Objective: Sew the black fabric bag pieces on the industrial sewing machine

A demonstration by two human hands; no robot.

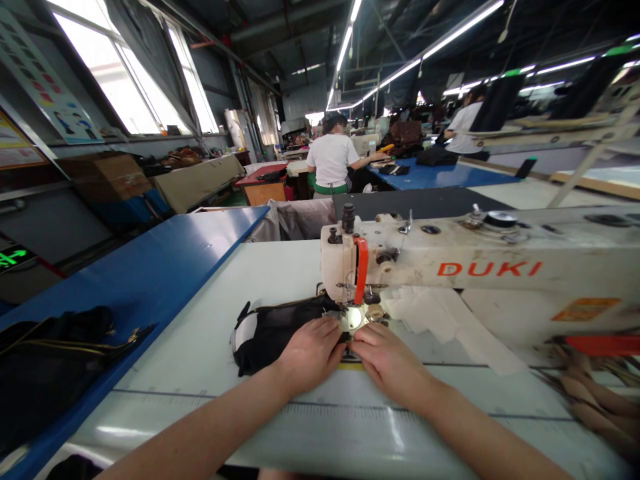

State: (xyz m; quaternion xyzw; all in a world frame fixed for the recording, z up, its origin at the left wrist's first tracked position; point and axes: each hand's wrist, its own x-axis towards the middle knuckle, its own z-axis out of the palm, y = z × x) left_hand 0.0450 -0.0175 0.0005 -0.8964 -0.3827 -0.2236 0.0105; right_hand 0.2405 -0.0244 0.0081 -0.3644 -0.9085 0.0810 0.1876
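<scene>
A black fabric piece (pixel 277 328) with a whitish patch at its left end lies on the pale sewing table (pixel 260 267). Its right end reaches under the head of the sewing machine (pixel 400 260), where a small lamp lights the needle area. My left hand (pixel 313 352) is closed on the near right edge of this fabric. Close beside it, my right hand (pixel 383 353) has its fingers bent together at the fabric's end, just in front of the needle plate. What its fingertips pinch is mostly hidden.
White sheets (pixel 445 317) lie under the machine arm. A printed ruler (pixel 350 408) runs along the table's near side. On the blue table (pixel 165 267) at left are black pieces with zippers (pixel 60 353). A person in a white shirt (pixel 333 160) sits ahead.
</scene>
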